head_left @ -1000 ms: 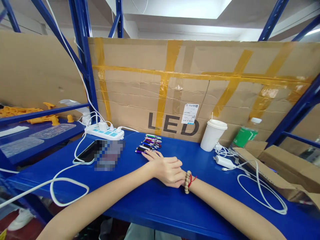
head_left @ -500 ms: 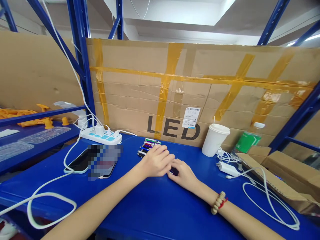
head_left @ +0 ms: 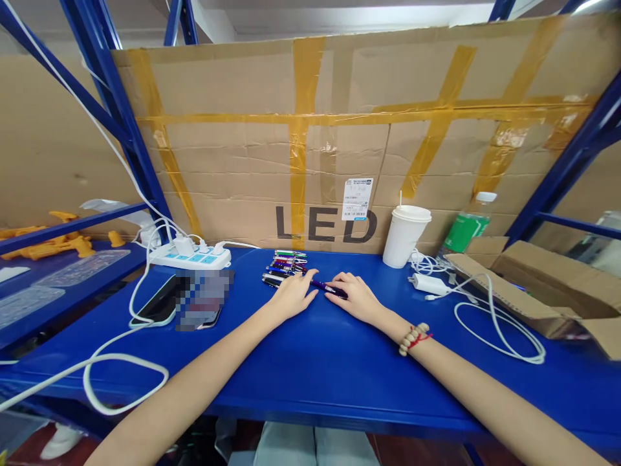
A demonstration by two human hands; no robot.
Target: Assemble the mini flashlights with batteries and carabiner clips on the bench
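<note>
A dark purple pen lies across the blue tabletop between my two hands. The fingers and thumb of my right hand close around its right part, and a beaded bracelet circles that wrist. My left hand rests palm down at the pen's left end, thumb and fingers apart; whether it touches the pen I cannot tell. Just beyond my left hand, several pens in green, red, blue and black lie side by side in a row. My left fingers partly cover the nearest ones.
On the left are a white power strip, a phone and a looped white cable. A white paper cup, a green-labelled bottle, a charger and an open cardboard box stand right. A cardboard sheet backs the table.
My hands, first crossed one over the other, have drawn apart. The right hand has moved right, and the purple pen now shows between them. The camera has shifted slightly.
</note>
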